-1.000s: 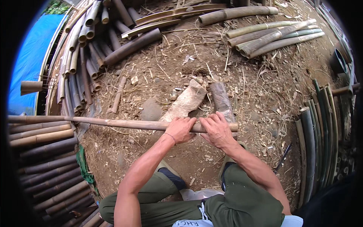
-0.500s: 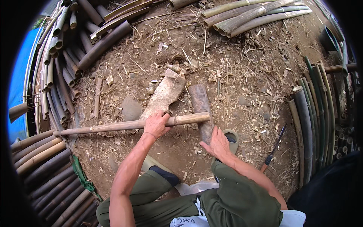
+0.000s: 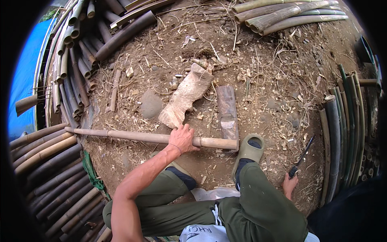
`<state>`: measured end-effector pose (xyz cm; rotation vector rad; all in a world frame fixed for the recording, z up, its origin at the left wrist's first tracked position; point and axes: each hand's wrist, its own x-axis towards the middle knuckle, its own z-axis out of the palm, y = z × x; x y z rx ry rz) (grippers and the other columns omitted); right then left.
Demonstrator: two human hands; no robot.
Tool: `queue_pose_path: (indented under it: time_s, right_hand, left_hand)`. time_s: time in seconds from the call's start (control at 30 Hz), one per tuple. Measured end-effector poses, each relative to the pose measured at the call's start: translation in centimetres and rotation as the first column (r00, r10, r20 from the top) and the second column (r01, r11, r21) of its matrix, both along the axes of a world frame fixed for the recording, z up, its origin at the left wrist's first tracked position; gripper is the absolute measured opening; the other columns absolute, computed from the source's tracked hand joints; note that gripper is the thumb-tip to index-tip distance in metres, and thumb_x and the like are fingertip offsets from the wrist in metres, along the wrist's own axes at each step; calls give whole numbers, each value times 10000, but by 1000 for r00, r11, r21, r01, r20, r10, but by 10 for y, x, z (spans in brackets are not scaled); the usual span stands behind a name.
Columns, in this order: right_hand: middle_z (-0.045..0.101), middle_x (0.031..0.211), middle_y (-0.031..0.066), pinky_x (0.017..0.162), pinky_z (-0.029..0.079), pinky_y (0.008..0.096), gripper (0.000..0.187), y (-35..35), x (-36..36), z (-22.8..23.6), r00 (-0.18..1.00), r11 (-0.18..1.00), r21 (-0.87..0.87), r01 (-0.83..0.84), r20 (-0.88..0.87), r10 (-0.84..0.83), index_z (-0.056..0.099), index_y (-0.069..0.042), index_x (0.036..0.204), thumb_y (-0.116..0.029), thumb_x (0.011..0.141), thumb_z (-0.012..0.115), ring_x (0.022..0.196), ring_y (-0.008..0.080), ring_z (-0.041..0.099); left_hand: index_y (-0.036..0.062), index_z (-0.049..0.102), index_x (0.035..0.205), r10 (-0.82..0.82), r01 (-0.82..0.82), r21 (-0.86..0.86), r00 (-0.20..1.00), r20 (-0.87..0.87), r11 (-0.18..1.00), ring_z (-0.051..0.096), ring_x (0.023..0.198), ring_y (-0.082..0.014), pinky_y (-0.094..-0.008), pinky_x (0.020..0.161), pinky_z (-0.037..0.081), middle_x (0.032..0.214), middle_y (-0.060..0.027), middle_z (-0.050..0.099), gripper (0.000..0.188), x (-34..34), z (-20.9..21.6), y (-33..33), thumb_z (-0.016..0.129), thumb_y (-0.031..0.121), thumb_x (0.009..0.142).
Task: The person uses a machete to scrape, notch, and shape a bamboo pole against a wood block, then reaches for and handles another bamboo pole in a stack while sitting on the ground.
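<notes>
One bamboo pole (image 3: 149, 138) is lying crosswise ahead of the shoes (image 3: 250, 155), its right end apparently resting on a dark wood slab (image 3: 227, 105), its left end reaching the bamboo stack (image 3: 46, 146); contact there is unclear. Left hand (image 3: 182, 139) is holding the pole from above, fingers curled over it, hardly spread. Right hand (image 3: 289, 185) is gripping the handle (image 3: 293, 171) of a long dark knife (image 3: 305, 152), well out to the right of the pole; fingers are partly hidden, so firmness cannot be told. Judgement: the left hand should be pressing evenly, so that the pole is not rolling on the slab. The right should be wrapping the handle fully, with the blade pointing away from both legs (image 3: 270, 197).
</notes>
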<state>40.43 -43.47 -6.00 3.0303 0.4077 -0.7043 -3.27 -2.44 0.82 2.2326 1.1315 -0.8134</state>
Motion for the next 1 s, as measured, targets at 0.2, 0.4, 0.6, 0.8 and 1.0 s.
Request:
queue_pose_path:
  time_s: [0.2, 0.4, 0.6, 0.8, 1.0]
  right_hand:
    - [488, 1250, 274, 999, 408, 496, 668, 10, -5, -10, 995, 996, -87, -25, 93, 33, 447, 66, 1362, -321, 875, 690, 1176, 438, 503]
    - [506, 1183, 272, 1009, 412, 492, 646, 7, 3, -16, 1000, 993, 118, 29, -8, -28, 453, 51, 1362, -241, 854, 725, 1164, 443, 511]
    - [509, 1201, 289, 1012, 406, 483, 597, -21, 28, -32, 998, 990, 131, -59, 31, 55, 468, 33, 1357, -170, 842, 692, 1168, 445, 504]
    - [578, 834, 98, 727, 507, 394, 358, -25, 42, -32, 965, 938, 309, 156, 154, -211, 531, 1, 1161, -241, 914, 623, 754, 232, 611]
    - [538, 787, 17, 545, 467, 238, 352, 112, -36, 77, 950, 644, 726, 240, -311, -2, 528, -13, 1245, -123, 915, 582, 606, 84, 560]
  left_hand:
    - [42, 380, 1450, 221, -406, 377, 867, 446, 832, 431, 1297, -404, -506, 1079, 388, 1337, -236, 446, 1030, -11, -30, 42, 806, 592, 690]
    - [72, 205, 1543, 459, -501, 398, 865, 204, 769, 408, 1273, -459, -549, 1055, 385, 1422, -279, 364, 1066, 11, -56, 84, 786, 438, 727]
    - [52, 275, 1528, 528, -614, 478, 788, 317, 628, 409, 1289, -459, -518, 1074, 387, 1444, -294, 359, 984, 12, -75, 140, 699, 588, 819]
    - [-28, 377, 1450, 219, -379, 497, 911, 351, 781, 372, 1393, -423, -529, 1125, 355, 1496, -334, 335, 1006, 43, -62, 147, 565, 747, 836]
    - [27, 569, 1276, -229, 229, -487, 972, 61, 843, 666, 1032, -400, -502, 907, 532, 1135, -261, 666, 879, 55, 4, 48, 594, 767, 803]
